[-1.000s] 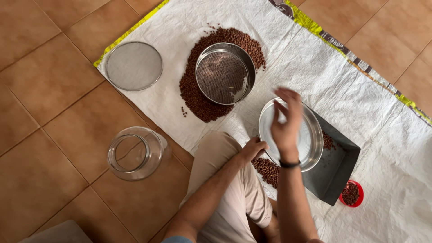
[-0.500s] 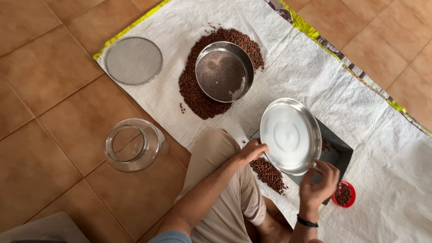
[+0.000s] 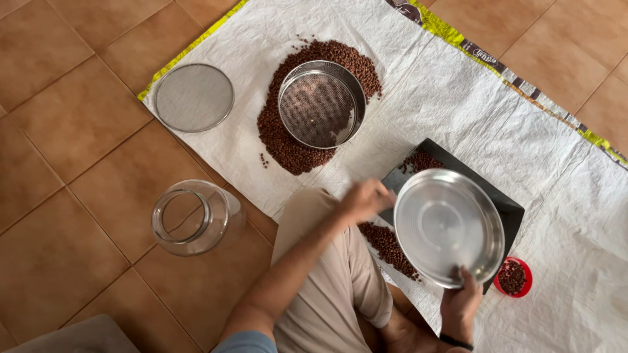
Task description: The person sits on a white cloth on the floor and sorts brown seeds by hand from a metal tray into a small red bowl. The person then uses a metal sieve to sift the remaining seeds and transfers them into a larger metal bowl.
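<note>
Left hand [image 3: 367, 199] blurred; steel plate [image 3: 449, 227] hides tray [image 3: 509, 210]

Left hand [image 3: 366, 199] reaches forward, blurred; right hand [image 3: 463, 299] is raised, its fingers [image 3: 467, 274] curled in a grip.

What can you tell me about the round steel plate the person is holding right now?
The steel plate is a round, shallow, shiny metal dish with a raised rim and a flat centre, and it looks empty. It sits over a dark rectangular tray, covering most of it. The right hand grips its near rim with the thumb over the edge. The left hand, blurred, is at its left edge; contact cannot be told. Brown beans lie beside it on the white sheet.
</note>
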